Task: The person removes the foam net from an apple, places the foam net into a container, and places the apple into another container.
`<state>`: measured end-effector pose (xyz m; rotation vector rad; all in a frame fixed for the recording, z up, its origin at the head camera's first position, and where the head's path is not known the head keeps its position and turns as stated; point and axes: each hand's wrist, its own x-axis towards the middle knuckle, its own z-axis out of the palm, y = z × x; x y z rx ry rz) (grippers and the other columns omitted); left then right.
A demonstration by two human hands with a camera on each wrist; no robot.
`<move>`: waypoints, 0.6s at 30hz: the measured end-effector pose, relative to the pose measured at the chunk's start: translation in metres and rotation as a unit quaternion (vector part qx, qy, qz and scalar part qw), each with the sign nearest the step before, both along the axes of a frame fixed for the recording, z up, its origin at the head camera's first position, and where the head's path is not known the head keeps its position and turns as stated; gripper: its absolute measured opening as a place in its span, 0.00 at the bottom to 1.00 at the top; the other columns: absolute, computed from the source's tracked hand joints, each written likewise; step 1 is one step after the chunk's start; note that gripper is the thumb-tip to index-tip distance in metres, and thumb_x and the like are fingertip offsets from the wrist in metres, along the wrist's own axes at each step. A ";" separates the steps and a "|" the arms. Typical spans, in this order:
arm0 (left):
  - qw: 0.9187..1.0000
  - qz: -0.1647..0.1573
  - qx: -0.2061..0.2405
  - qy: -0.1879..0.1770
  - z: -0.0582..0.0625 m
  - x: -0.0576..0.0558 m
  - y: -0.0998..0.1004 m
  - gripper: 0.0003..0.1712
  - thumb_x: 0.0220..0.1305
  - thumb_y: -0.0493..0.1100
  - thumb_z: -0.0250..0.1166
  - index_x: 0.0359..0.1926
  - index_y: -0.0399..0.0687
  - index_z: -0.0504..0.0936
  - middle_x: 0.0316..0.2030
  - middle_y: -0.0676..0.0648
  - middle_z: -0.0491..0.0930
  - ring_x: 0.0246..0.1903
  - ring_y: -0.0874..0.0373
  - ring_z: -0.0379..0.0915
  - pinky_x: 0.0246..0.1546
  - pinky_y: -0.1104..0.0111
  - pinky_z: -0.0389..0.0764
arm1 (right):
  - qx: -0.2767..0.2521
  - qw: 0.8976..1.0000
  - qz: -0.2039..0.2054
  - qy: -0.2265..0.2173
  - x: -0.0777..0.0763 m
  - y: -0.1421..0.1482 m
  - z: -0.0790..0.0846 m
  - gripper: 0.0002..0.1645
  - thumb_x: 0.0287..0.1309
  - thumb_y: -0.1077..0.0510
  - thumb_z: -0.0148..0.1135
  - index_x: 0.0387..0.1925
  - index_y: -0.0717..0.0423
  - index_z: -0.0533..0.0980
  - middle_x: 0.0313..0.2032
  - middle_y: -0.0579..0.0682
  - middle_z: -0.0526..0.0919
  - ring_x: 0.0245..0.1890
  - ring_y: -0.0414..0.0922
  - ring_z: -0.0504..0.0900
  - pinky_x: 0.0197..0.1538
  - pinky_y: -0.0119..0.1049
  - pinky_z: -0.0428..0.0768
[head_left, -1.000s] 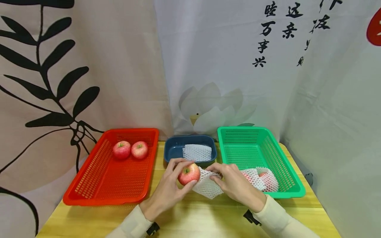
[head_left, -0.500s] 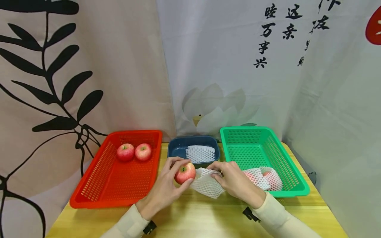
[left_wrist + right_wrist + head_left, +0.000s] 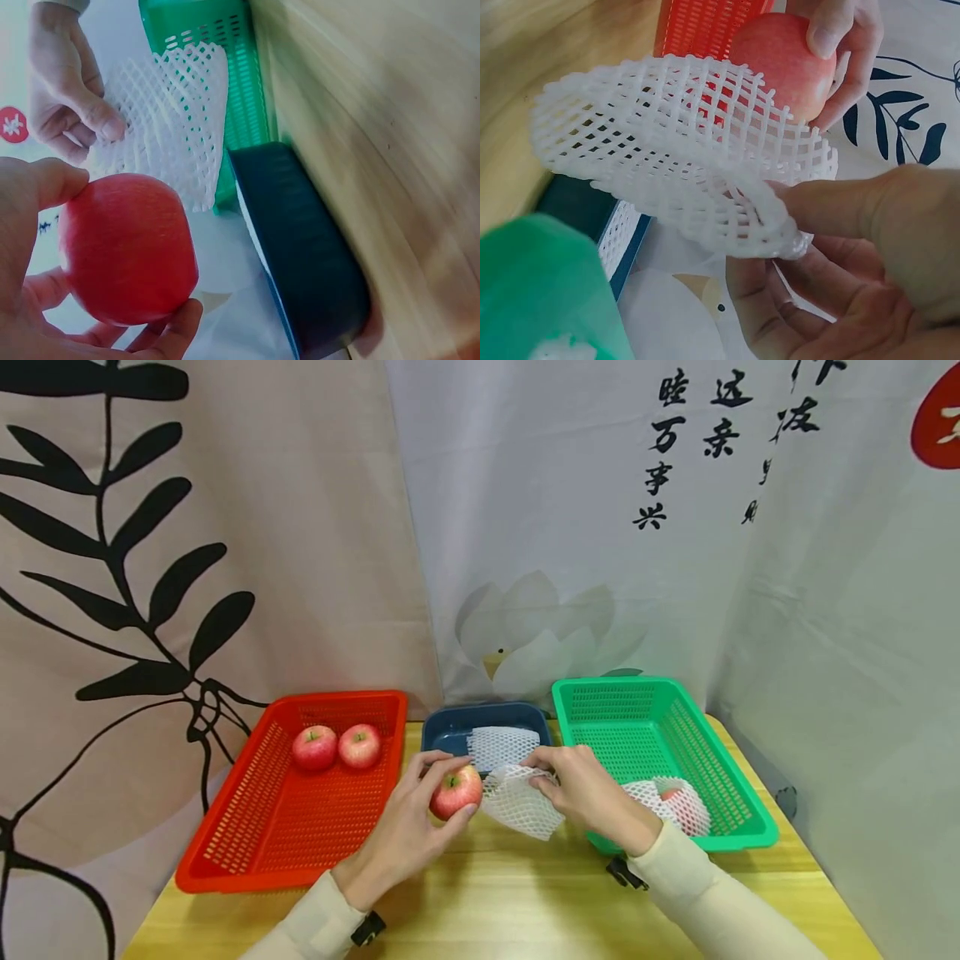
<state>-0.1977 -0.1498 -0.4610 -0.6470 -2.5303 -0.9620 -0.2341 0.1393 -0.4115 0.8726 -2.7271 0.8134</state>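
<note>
My left hand (image 3: 408, 822) grips a red apple (image 3: 456, 792) between thumb and fingers, above the table. In the left wrist view the whole round side of the apple (image 3: 129, 251) shows. My right hand (image 3: 592, 793) pinches the edge of a white foam fruit net (image 3: 521, 802) between thumb and forefinger. Seen from the right wrist, the foam net (image 3: 682, 150) spreads partly open, with its mouth toward the apple (image 3: 784, 67). Net and apple are side by side, the net's edge close to the apple's right side.
A red basket (image 3: 300, 843) on the left holds two bare apples (image 3: 337, 747). Behind my hands, a dark blue tray (image 3: 446, 727) holds more white foam nets (image 3: 504, 746). On the right, a green basket (image 3: 615, 727) contains net-covered apples (image 3: 686, 806). A printed cloth hangs behind the wooden table (image 3: 480, 910).
Both hands have risen slightly toward the tray, the left one drifting a little left with its apple. The foam net has lifted along with the right hand. Both holds stay the same.
</note>
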 end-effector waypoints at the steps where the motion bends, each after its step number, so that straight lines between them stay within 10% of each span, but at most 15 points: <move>1: 1.000 0.001 0.000 -0.002 0.001 0.000 0.000 0.38 0.72 0.50 0.84 0.79 0.61 0.83 0.73 0.45 0.77 0.71 0.48 0.81 0.67 0.50 0.92 | 0.001 1.000 -0.001 -0.004 -0.001 0.000 0.001 0.09 0.75 0.66 0.77 0.52 0.56 0.93 0.48 0.53 0.99 0.44 0.48 0.98 0.47 0.43 0.96; 18: 1.000 0.016 -0.003 -0.006 0.003 0.002 -0.006 0.38 0.72 0.50 0.84 0.79 0.60 0.83 0.72 0.45 0.78 0.72 0.48 0.80 0.67 0.51 0.91 | 0.031 0.999 -0.020 -0.032 -0.049 -0.003 0.028 0.10 0.79 0.65 0.73 0.56 0.59 0.93 0.48 0.56 0.98 0.21 0.37 0.78 0.36 0.35 0.83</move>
